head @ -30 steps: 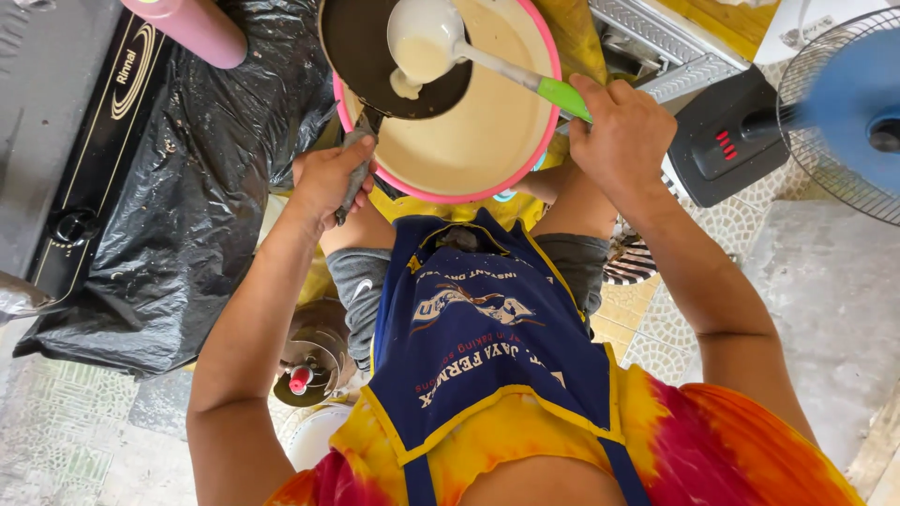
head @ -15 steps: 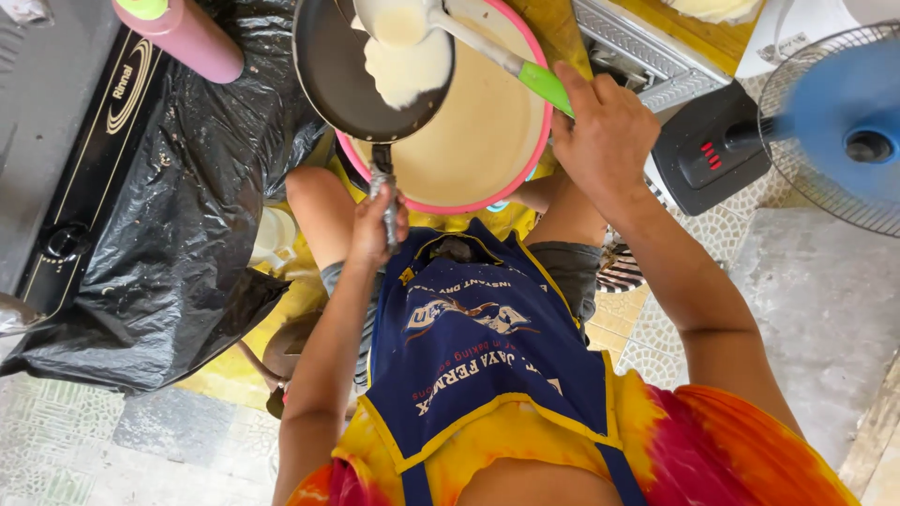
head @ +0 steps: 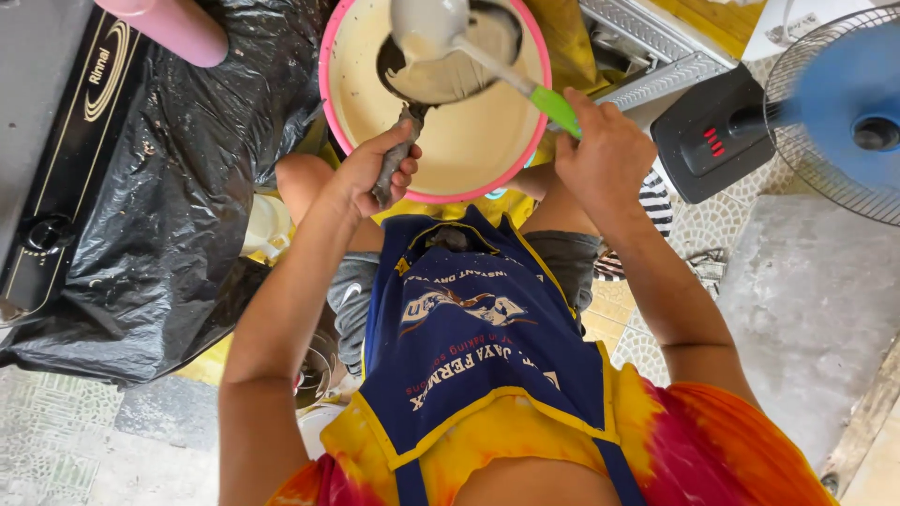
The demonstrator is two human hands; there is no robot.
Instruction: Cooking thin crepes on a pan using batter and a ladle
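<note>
1. The left hand (head: 375, 173) is closed around the handle of the small dark pan (head: 441, 56), which has moved to sit over the pink basin (head: 330, 103).
2. The right hand (head: 605, 155) grips the green-handled ladle (head: 427, 23); more pale batter (head: 450, 75) covers the pan now than a second ago.

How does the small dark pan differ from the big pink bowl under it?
The pan is dark and shallow, with a long handle gripped by the left hand; the bowl is pink-rimmed, much wider and has no handle. The pan is held up above the bowl, which sits low by the person's knees. The ladle in the right hand is over the pan. Both hold pale batter.
</note>
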